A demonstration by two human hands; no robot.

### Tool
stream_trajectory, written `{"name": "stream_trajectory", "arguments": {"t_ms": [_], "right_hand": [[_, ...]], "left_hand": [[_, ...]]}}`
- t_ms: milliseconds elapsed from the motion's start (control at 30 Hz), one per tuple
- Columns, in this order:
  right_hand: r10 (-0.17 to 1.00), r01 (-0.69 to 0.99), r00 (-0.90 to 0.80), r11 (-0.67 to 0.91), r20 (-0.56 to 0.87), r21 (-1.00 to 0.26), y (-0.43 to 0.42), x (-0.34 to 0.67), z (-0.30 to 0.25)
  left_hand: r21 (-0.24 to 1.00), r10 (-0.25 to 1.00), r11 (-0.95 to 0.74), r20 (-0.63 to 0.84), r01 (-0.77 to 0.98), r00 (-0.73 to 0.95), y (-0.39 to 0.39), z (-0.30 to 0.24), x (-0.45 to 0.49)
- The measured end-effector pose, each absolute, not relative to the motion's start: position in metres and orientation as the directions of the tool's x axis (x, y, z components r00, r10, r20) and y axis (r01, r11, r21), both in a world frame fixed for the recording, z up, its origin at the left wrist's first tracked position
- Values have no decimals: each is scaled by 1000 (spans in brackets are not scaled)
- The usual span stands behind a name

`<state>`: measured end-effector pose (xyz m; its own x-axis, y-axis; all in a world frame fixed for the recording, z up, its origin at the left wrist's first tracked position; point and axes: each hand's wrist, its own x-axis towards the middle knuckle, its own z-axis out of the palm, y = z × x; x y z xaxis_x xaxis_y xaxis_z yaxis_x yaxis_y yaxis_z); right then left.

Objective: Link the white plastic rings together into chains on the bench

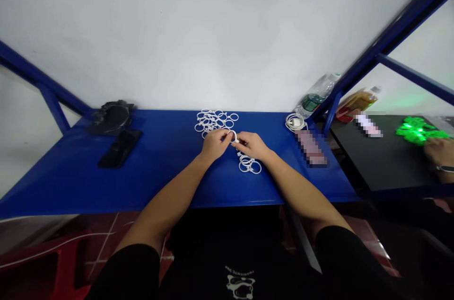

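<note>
On blue counter (pixel 166 172) | left hand (pixel 214 145), right hand (pixel 252 145): fingers clamped on white ring (pixel 235 137) | ring pile (pixel 213 119) far, ring cluster (pixel 250 164) near

The bare left hand (pixel 213 145) and bare right hand (pixel 254 145) meet just below the centre of the frame, thumbs and fingertips pinched close together, fingers curled. The bare left forearm (pixel 172 198) slants up from the lower left, the bare right forearm (pixel 303 189) from the lower right; both elbows are bent outward, near short black fabric sleeves (pixel 126 269).
</note>
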<state>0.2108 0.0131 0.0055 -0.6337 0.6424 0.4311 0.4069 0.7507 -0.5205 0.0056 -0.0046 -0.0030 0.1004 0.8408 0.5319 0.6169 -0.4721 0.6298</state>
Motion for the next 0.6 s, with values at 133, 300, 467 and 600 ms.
{"name": "stream_trajectory", "arguments": {"t_ms": [133,300,467,600], "right_hand": [[688,424,-568,715,451,-556,12,210,4],[729,423,-513,675,454,-605,14,215,4],[670,377,-577,725,466,-576,16,219,6],[655,387,-594,741,466,-548,15,220,7]], "left_hand": [[634,831,-497,545,593,113,-2,-3,0],[591,812,-551,544,589,213,-3,-6,2],[583,805,-568,541,581,244,-3,-9,4],[597,814,-560,526,574,247,-2,-9,3]]}}
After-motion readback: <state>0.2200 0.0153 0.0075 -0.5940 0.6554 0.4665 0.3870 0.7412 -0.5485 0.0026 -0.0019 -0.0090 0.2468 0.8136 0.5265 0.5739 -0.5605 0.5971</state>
